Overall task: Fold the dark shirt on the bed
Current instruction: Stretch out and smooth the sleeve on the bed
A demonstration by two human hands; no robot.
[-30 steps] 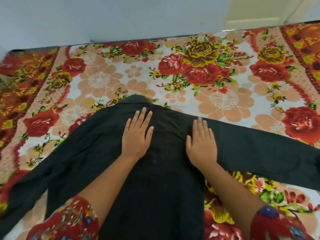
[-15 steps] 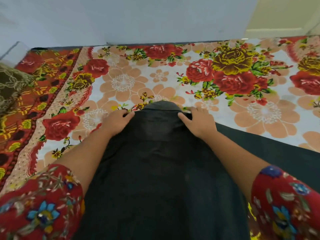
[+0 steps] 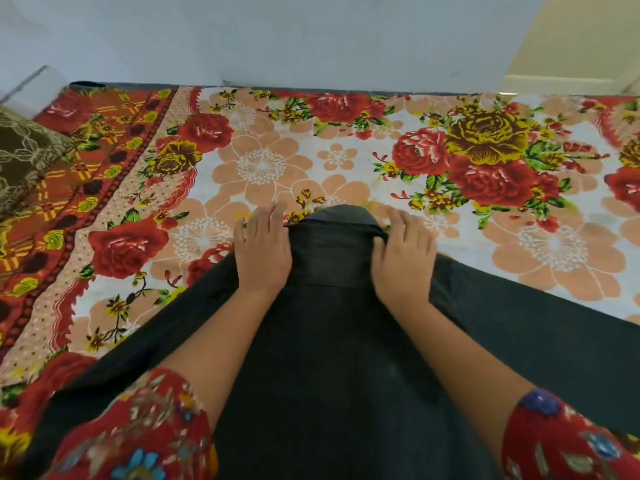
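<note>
Both forearms reach forward from red floral sleeves, bare below the elbow; the left hand (image 3: 262,251) lies palm down, fingers together and pointing away, flat on dark cloth; the right hand (image 3: 403,258) lies palm down beside it, well apart, its fingers curled slightly, its thumb (image 3: 378,252) turned inward; the 2 wrists angle toward each other.

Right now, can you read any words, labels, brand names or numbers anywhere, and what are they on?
None. The dark shirt shows no tag or print, and the bedsheet and the person's sleeves carry only flower patterns. The wall behind is bare.
</note>
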